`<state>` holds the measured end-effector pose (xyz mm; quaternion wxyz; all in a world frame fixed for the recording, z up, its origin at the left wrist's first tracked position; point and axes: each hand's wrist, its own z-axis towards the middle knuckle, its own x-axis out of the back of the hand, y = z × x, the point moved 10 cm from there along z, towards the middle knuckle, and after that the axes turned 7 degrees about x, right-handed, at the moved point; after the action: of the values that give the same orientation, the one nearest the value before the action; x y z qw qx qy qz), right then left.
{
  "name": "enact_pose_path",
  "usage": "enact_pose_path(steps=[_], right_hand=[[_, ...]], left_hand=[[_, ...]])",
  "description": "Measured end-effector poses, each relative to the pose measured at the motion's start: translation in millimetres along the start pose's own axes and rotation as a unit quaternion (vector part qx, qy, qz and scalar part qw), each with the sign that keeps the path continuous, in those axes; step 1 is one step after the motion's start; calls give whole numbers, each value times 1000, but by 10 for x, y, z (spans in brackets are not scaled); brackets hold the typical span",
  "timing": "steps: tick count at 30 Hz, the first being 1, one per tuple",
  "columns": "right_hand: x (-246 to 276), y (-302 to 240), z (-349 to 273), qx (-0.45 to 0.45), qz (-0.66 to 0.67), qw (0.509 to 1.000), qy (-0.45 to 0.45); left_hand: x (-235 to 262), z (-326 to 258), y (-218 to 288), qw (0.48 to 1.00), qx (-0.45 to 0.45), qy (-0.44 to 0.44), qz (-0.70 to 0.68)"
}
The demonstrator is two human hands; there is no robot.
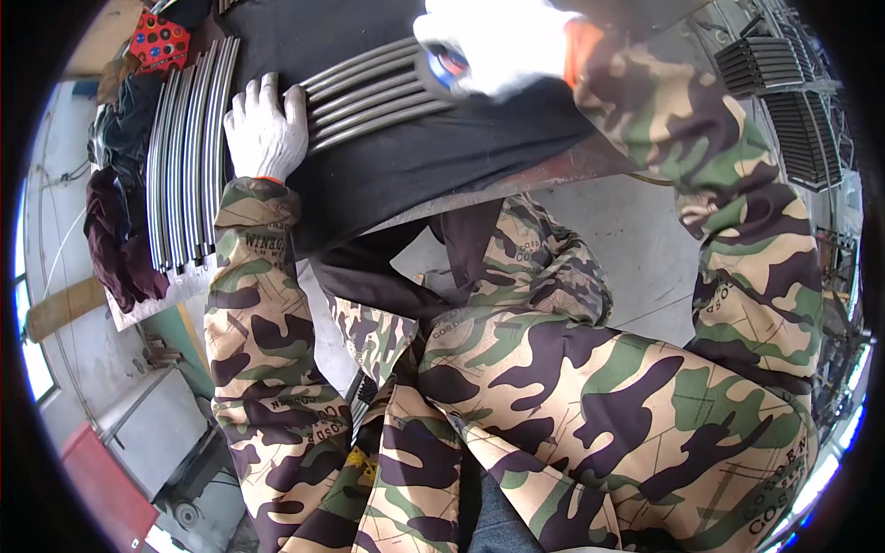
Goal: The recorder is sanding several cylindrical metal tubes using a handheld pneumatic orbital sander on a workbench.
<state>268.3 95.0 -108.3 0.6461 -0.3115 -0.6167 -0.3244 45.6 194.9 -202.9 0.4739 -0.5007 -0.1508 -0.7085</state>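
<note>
My left hand, in a white knit glove, lies flat with its fingers spread at the left ends of several grey metal rods. These rods lie side by side on a black cloth. At their right ends my right hand, also in a white glove and smeared by motion, is closed on a round thing with a grey rim and a blue, white and red face. Its exact kind is not clear, and the glove hides part of it. The round thing is over or against the rods.
More long metal rods lie in a row left of my left hand. Dark crumpled cloths and a red patterned item are beyond them. Dark bundled bars stand at the right. The table edge runs close to my body.
</note>
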Motion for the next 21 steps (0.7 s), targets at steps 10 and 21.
enact_pose_path(steps=[10, 21], right_hand=[[8, 69, -50, -32, 11, 999, -26], [34, 30, -71, -17, 14, 999, -33]], left_hand=[[40, 2, 6, 1000, 5, -6, -1], [283, -109, 143, 998, 40, 25, -42]])
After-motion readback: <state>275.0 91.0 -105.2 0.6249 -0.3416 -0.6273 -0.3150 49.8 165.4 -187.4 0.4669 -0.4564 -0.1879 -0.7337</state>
